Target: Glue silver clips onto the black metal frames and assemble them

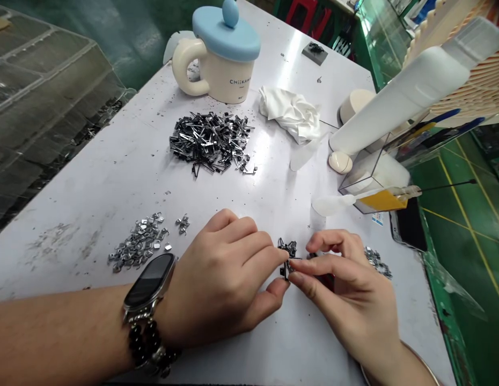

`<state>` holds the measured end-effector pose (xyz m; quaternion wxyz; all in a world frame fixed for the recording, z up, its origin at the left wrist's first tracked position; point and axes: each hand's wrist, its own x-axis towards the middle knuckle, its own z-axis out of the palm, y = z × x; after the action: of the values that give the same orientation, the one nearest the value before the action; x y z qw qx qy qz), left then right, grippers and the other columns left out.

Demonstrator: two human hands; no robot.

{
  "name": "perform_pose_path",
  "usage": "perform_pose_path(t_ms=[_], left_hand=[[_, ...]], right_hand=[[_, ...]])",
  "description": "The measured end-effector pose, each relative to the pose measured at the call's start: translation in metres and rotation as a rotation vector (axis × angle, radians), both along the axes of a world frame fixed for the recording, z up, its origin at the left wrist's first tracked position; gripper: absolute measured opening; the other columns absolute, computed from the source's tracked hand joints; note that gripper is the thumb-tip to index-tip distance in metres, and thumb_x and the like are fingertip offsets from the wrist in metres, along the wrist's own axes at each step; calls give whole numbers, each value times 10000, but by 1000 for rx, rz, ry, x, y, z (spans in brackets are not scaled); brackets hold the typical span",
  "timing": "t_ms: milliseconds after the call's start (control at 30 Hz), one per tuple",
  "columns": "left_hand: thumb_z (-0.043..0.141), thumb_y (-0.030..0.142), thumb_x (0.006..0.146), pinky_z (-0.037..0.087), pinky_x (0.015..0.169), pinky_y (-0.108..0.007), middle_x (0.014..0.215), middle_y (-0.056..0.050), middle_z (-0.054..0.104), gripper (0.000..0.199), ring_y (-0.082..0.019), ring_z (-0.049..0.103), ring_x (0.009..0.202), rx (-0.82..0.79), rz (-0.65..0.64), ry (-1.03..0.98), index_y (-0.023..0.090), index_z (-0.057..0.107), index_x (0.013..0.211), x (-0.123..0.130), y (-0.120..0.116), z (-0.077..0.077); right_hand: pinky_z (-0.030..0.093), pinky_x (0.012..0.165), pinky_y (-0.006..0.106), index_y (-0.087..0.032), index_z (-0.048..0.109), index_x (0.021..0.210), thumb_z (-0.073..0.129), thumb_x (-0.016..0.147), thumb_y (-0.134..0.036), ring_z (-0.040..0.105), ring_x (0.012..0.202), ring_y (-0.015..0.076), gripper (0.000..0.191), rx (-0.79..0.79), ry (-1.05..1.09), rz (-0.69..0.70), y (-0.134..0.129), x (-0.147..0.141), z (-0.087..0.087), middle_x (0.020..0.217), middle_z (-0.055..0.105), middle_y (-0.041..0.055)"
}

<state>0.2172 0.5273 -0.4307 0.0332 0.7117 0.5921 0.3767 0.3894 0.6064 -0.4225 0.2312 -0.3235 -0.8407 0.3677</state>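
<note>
My left hand [229, 273], with a watch and dark beads at the wrist, pinches a small black part [284, 271] between thumb and index finger. Against the same part press the thumb and index fingertip of my right hand [354, 295]. Something dark, mostly hidden, shows under the curled fingers of my right hand. Just beyond the fingertips lies a small cluster of black parts [287, 246]. Small silver metal pieces [140, 241] are heaped left of my left hand, and more silver pieces [378, 261] lie beside my right hand.
A large pile of black parts [211, 140] lies mid-table, before a lidded mug [229, 69]. White cloth [292, 112], a white bottle [406, 86], a clear box [374, 174] and a phone [408, 225] stand or lie to the right. Clear bins [44, 80] are at left.
</note>
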Motion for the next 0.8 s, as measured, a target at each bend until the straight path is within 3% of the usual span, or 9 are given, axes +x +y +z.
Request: perform_pose_path(t_ms=[800], left_hand=[[596,229,765,375,636,-339,654,-14,610,100,-181,535,674,-6,-14,19,146,650,778,0,-2,0]], right_hand=[[405,780,371,-335,648,849,649,794,-252,474,919,168,100,-146,-47,31,2,0,2,933,499,-4]])
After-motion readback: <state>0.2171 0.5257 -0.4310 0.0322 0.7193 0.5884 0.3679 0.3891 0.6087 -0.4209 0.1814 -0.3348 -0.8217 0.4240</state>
